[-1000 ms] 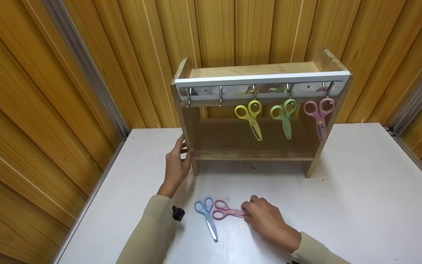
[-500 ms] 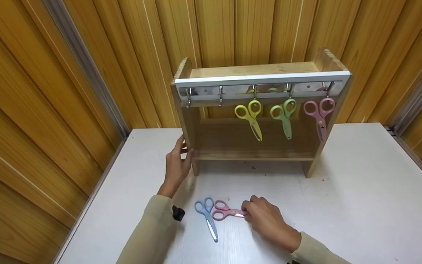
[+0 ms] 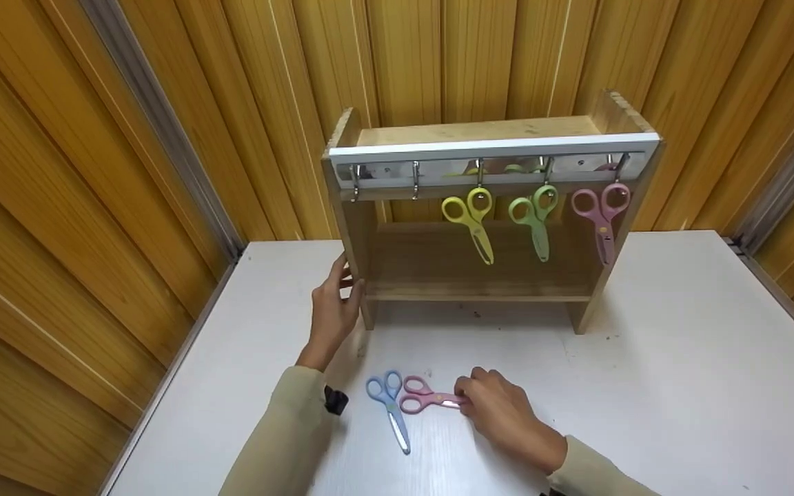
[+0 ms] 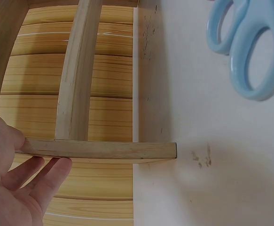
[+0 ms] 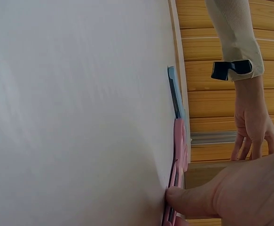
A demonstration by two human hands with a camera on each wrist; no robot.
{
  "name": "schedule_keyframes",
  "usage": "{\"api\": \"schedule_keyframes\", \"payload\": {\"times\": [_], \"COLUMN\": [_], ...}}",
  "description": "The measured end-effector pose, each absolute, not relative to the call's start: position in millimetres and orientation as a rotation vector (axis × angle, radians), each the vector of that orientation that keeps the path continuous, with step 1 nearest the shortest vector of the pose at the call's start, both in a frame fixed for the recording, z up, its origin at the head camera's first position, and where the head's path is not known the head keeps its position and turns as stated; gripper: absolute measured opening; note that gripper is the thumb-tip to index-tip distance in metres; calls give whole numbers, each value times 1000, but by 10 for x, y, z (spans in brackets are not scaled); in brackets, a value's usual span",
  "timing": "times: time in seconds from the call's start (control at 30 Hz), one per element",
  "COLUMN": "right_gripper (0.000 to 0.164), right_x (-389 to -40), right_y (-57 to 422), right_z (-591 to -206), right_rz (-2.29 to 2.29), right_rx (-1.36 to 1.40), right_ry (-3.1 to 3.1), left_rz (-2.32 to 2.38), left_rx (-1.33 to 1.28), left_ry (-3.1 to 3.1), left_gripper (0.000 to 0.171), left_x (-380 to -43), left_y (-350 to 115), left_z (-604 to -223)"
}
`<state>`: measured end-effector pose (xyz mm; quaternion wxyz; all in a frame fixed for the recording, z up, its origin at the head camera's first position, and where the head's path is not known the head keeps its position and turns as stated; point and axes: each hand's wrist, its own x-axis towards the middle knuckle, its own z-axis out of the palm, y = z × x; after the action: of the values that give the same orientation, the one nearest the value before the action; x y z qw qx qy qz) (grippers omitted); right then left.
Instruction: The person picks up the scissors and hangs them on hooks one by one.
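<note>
My left hand (image 3: 331, 310) holds the left side panel of a small wooden rack (image 3: 480, 298), its thumb and fingers on opposite faces of the board in the left wrist view. Pink scissors (image 3: 437, 399) lie on the white table, handles pointing left. With thumb and fingers, my right hand (image 3: 504, 413) pinches them at the blade end, so the tip is hidden. Blue scissors (image 3: 394, 413) lie just left of the pink handles, blades toward me. From the rack's hook rail hang yellow scissors (image 3: 474, 224), green scissors (image 3: 536, 220) and purplish-pink scissors (image 3: 602, 224).
Two metal hooks on the left of the rail, including the second hook (image 3: 415, 180), bear nothing. The white table (image 3: 700, 358) spreads on both sides of the rack. Behind stands a wood-panelled wall (image 3: 404, 62), with another panelled wall along the left.
</note>
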<state>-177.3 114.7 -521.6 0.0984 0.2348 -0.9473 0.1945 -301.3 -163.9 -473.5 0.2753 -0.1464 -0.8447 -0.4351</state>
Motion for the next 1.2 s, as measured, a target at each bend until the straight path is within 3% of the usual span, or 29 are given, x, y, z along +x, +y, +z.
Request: {"api": "schedule_keyframes", "payload": {"times": [0.67,1.2], "right_gripper": [10,18], "right_x": [-1805,-1887], "right_y": [1185,1265], "right_z": [-5065,-4767], "right_rz": [762,731], "right_rx": [702,666], "right_ry": [-2910,-2880], "left_rz": [-1173,-1188], "left_rx": [-387,-378], "left_ry": [-2273,-2300], "left_gripper": [57,58], "left_x": [-3005,-3007], "left_y": [-1651,-1646], "left_z": [-4725,-4707]}}
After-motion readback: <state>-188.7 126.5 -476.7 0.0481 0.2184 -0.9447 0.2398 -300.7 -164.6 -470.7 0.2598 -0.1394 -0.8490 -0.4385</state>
